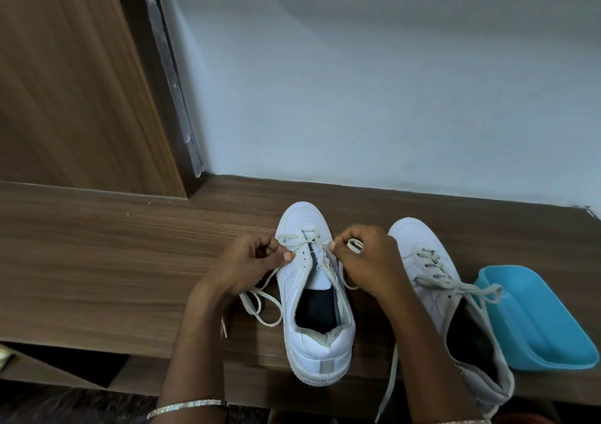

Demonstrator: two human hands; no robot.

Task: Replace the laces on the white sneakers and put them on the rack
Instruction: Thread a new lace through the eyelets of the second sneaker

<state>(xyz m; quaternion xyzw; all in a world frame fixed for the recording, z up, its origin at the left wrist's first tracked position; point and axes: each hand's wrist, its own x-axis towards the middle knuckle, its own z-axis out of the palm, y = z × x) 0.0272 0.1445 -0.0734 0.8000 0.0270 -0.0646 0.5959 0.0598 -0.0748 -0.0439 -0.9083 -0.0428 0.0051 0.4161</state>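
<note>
— Where's the shoe?
— The white leather low-top sneaker [320, 355] stands at lower centre on the brown wood-grain desk [113, 261], toe toward the wall.
— And your fingers?
— Curled on both sides. My left hand [242, 262] pinches the flat cream lace [290, 237] by the left eyelets, and my right hand [370, 261] pinches it by the right eyelets. The second white sneaker [419, 254] sits at the right, beside a blue plastic tray [546, 326].

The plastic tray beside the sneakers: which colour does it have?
The tray is light blue, clearest in the head view.
</note>
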